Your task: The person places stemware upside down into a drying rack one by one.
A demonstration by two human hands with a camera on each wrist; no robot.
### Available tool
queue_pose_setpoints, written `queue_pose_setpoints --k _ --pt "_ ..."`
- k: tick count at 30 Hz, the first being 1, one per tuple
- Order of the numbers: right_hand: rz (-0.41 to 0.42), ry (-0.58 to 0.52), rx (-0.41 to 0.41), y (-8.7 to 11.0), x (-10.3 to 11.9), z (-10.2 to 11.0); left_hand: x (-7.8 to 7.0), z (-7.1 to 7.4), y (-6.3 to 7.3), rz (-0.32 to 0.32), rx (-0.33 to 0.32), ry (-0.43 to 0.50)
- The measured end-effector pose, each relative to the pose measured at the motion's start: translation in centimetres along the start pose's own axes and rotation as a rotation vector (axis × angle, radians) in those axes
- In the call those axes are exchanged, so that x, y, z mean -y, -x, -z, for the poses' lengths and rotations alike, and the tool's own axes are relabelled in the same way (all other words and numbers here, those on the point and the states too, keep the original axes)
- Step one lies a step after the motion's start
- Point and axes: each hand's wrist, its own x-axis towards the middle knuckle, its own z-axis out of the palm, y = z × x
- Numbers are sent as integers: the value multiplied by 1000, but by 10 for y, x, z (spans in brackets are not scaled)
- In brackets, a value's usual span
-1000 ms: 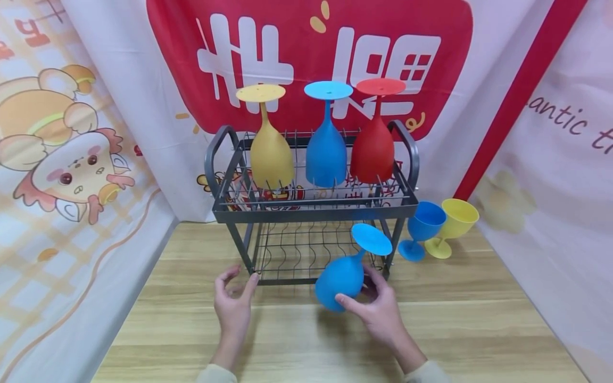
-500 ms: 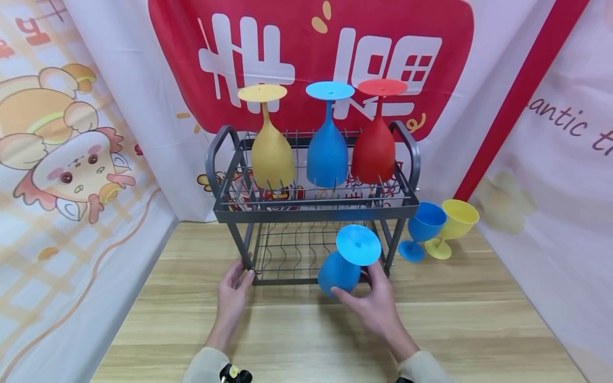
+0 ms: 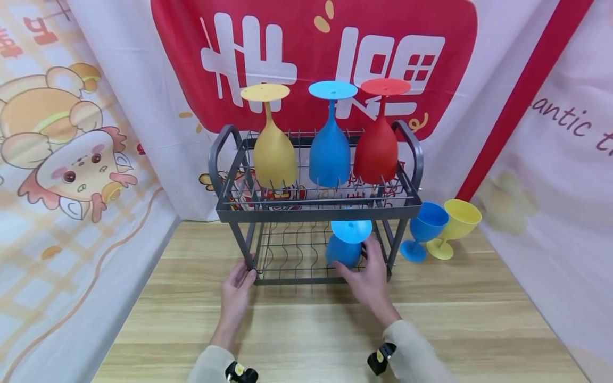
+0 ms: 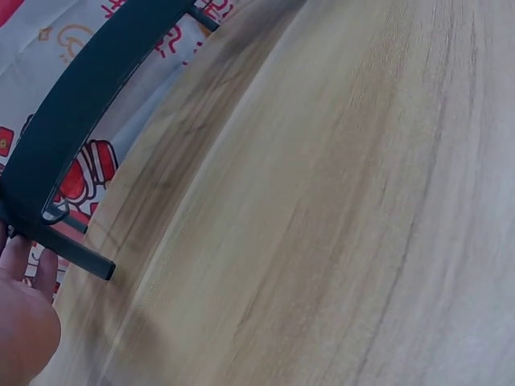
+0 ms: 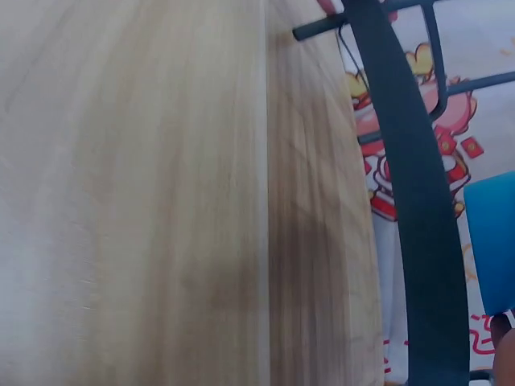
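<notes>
My right hand (image 3: 371,282) holds a blue goblet (image 3: 343,252) upside down at the right part of the rack's lower shelf, foot uppermost, thumb in front and fingers round its far side. In the right wrist view, only part of the blue bowl (image 5: 489,241) shows at the right edge, beyond the rack's front bar (image 5: 418,209). My left hand (image 3: 237,290) grips the lower front-left corner of the two-tier dark dish rack (image 3: 316,215), with its thumb in front. The left wrist view shows its fingers (image 4: 16,257) under the bar by the rack's foot (image 4: 88,261).
On the upper tier, a yellow goblet (image 3: 275,159), another blue goblet (image 3: 329,157) and a red goblet (image 3: 375,154) stand upside down. Right of the rack, a smaller blue goblet (image 3: 426,223) and a yellow one (image 3: 457,221) stand upright on the wooden table (image 3: 306,340).
The tilted blue goblet has moved from in front of the rack back onto the lower shelf, turning upright on its rim. My left hand has come up to the rack's corner and taken hold.
</notes>
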Motion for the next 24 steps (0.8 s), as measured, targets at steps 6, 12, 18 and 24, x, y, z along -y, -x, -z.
queue_pose_setpoints --k 6,12,18,24 --pt "-100 -3 -39 -24 -13 -7 1 -2 1 -29 -14 6" --pt "-224 9 -53 -39 -24 -9 0 -5 1 -27 -19 17" --pt "-290 8 -49 -46 -28 -9 1 -6 -2 -12 -17 28" --pt "-326 56 -52 -50 -33 -12 3 -5 -1 -18 -24 37"
